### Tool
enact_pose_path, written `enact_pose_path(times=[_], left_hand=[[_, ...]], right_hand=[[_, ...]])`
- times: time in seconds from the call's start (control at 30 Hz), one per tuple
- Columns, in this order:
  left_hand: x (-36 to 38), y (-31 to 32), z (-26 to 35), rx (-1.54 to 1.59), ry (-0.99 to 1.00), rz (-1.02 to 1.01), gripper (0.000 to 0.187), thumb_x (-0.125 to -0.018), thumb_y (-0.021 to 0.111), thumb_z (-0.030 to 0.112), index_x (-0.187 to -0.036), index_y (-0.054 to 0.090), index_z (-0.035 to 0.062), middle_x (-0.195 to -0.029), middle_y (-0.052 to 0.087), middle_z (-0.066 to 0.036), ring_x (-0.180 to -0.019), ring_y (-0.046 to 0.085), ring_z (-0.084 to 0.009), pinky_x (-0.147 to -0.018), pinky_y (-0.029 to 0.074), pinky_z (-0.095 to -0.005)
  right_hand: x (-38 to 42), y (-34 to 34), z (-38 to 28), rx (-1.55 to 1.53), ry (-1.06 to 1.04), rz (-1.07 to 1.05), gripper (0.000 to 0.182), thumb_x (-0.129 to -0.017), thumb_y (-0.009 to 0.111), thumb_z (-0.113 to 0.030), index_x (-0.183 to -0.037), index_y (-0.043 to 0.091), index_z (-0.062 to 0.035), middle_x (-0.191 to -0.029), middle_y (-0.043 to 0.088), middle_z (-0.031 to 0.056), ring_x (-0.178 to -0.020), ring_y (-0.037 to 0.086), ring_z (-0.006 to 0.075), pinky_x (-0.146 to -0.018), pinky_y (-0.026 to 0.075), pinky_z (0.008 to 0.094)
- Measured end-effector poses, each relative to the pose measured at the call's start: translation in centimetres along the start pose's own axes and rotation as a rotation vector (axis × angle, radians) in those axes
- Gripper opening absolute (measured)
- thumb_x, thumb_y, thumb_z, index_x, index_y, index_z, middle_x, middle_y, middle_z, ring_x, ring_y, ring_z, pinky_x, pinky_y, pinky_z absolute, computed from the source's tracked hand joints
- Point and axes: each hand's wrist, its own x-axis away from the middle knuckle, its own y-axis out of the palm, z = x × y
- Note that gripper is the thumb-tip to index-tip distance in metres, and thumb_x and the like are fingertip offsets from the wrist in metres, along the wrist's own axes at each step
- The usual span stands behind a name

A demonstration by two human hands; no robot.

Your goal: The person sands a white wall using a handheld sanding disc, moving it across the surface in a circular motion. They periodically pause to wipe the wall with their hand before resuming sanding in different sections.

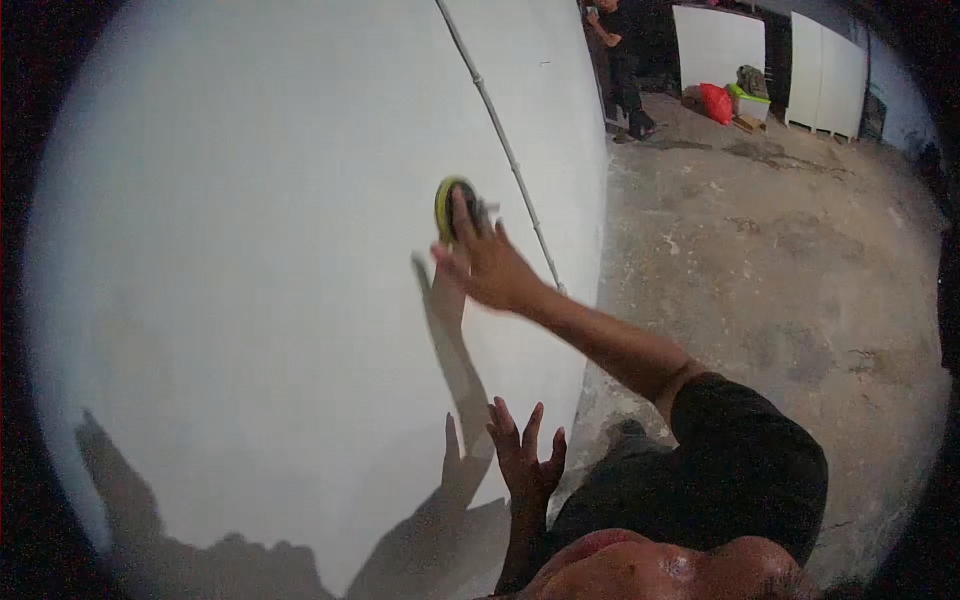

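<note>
A round black pad with a yellow-green rim (441, 212) is held up at the white wall (280, 250). My right hand (490, 262) reaches across from the right with its fingers over the back of the pad and the thumb spread below. A small grey piece juts out on the pad's right side, partly behind the fingers. Lower down, my left hand (524, 455) is raised near the wall, its fingers spread and nothing in them. Both hands cast shadows on the wall.
A thin jointed pipe (515, 165) runs down the wall, right of the pad. Bare concrete floor (760, 270) stretches along the right. Far back are a person (622, 65), a red bag (715, 103), a bin with a green rim (750, 104) and white panels (825, 75).
</note>
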Motion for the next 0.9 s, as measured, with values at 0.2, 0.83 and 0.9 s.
enact_pose_path(times=[0.2,0.83,0.9], left_hand=[[-0.3,-0.8,0.5,-0.030,0.041,0.006,0.062,-0.086,0.075,0.025,-0.142,0.049,0.0217,-0.159,0.022,-0.028,-0.148,0.018,-0.0476,-0.114,0.022,-0.0668],[-0.4,0.6,-1.2,0.068,0.091,-0.099,0.061,-0.085,0.076,0.023,-0.141,0.051,0.0203,-0.159,0.021,-0.028,-0.148,0.019,-0.0474,-0.115,0.025,-0.0638],[-0.4,0.9,-1.0,0.079,0.110,-0.098,0.061,-0.085,0.076,0.023,-0.141,0.051,0.0201,-0.159,0.020,-0.028,-0.148,0.019,-0.0474,-0.115,0.025,-0.0635]], right_hand=[[-5.5,-0.6,5.3,-0.036,-0.087,0.128,0.060,-0.104,0.047,-0.038,-0.155,0.022,-0.0196,-0.156,0.002,0.0390,-0.138,0.027,0.0594,-0.098,0.042,0.0724],[-7.3,-0.6,6.9,-0.061,-0.002,0.115,0.083,-0.102,0.033,-0.059,-0.158,0.000,-0.0063,-0.157,0.017,0.0324,-0.143,0.030,0.0442,-0.113,0.034,0.0557],[-10.3,0.8,11.2,0.037,-0.089,0.256,0.080,-0.103,0.038,-0.055,-0.158,0.004,-0.0087,-0.154,0.023,0.0356,-0.135,0.043,0.0462,-0.106,0.046,0.0524]])
